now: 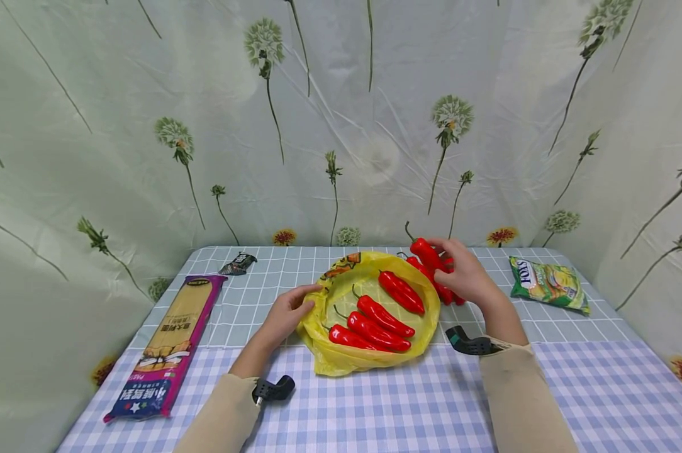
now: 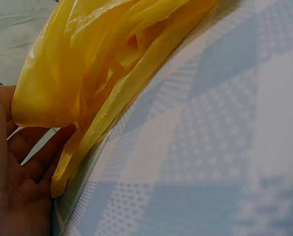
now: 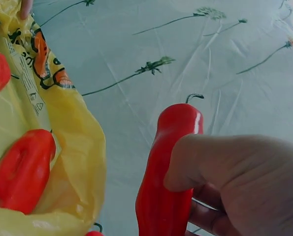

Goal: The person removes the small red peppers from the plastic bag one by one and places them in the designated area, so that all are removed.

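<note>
A yellow plastic bag (image 1: pixel 369 360) lies open at the middle of the table, with several red peppers (image 1: pixel 383 318) inside. My left hand (image 1: pixel 289 313) holds the bag's left rim. In the left wrist view the bag film (image 2: pixel 107 54) drapes over the fingers of that hand (image 2: pixel 13 182). My right hand (image 1: pixel 453 263) grips one red pepper (image 1: pixel 426 253) just past the bag's right rim, above a few loose peppers (image 1: pixel 453 296) on the table. In the right wrist view the thumb of my right hand (image 3: pixel 235 182) wraps the held pepper (image 3: pixel 166 182), beside the bag (image 3: pixel 77 142).
A long pink pasta packet (image 1: pixel 171 343) lies at the table's left edge. A small dark wrapper (image 1: pixel 238 263) sits at the back left, a green candy bag (image 1: pixel 547 283) at the right. The checked tablecloth (image 1: pixel 375 409) is backed by a flower-print curtain.
</note>
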Demonstrator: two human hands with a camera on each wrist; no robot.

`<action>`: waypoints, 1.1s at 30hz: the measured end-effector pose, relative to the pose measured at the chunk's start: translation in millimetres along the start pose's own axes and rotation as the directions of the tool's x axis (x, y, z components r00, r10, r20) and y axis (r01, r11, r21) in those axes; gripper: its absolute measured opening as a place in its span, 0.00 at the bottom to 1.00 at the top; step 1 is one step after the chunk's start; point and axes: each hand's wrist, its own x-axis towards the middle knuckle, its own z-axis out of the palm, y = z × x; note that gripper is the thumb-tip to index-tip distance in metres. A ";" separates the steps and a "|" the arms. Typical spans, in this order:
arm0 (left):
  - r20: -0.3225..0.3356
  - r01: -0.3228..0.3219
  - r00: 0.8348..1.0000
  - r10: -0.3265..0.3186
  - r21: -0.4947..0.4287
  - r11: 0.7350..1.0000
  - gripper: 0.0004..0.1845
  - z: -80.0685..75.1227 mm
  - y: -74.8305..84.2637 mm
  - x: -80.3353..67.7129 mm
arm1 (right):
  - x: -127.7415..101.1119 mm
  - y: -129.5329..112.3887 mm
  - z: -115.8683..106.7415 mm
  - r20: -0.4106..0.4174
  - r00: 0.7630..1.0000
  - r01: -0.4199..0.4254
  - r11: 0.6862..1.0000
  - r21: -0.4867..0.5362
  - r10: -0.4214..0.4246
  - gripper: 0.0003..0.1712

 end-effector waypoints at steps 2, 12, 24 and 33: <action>-0.002 0.002 1.000 -0.002 -0.002 1.000 0.19 0.0 0.2 0.0 | 0.0 2.2 -1.7 0.000 1.000 -0.006 1.000 -0.008 0.006 0.40; -0.006 -0.001 1.000 0.001 0.007 1.000 0.19 -0.6 -0.2 0.4 | -1.5 7.6 -7.2 -0.025 0.999 -0.031 0.999 -0.036 0.030 0.39; -0.001 -0.012 1.000 0.012 0.009 1.000 0.19 -1.0 -1.5 2.1 | -1.8 16.1 -12.8 -0.079 0.994 -0.079 0.997 -0.022 0.077 0.41; -0.001 -0.013 1.000 0.013 0.015 1.000 0.19 -0.8 -1.5 1.2 | -2.6 24.7 -14.6 -0.100 0.989 -0.107 0.994 0.007 0.108 0.40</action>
